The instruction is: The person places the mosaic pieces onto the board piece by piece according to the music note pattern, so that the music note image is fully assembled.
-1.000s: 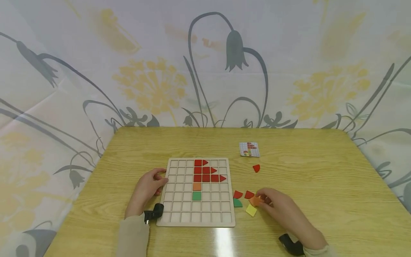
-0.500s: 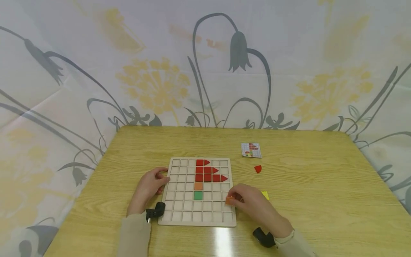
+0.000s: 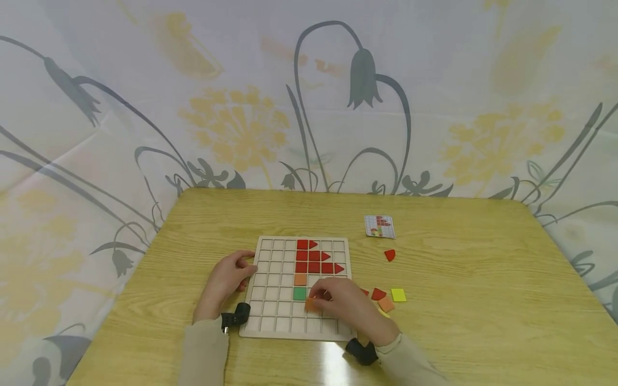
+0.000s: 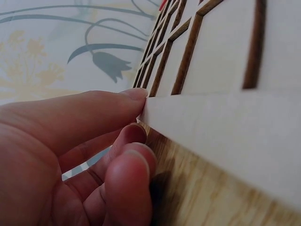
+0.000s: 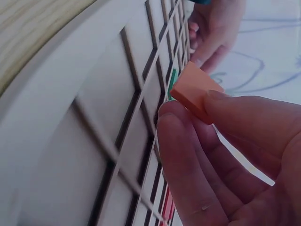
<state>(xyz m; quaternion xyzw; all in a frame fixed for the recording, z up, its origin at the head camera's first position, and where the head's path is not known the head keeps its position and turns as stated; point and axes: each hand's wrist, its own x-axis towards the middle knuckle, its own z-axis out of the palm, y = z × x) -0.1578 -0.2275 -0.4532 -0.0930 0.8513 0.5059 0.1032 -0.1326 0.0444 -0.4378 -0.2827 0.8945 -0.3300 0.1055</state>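
The right hand [image 3: 345, 300] is pinching an orange tile [image 5: 195, 89] over the board [image 3: 275, 295], whose left edge the left hand [image 3: 229, 272] is touching, fingers loosely bent. Red, orange and green tiles [image 3: 314, 255] are already sitting there; loose tiles [image 3: 379, 294] are lying on the desk [image 3: 458, 252] near a picture card [image 3: 380, 226] showing no readable writing.

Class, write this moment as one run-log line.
left hand: touches edge of grid board; right hand: pinches orange square above grid board; green square: on grid board; picture card: on table
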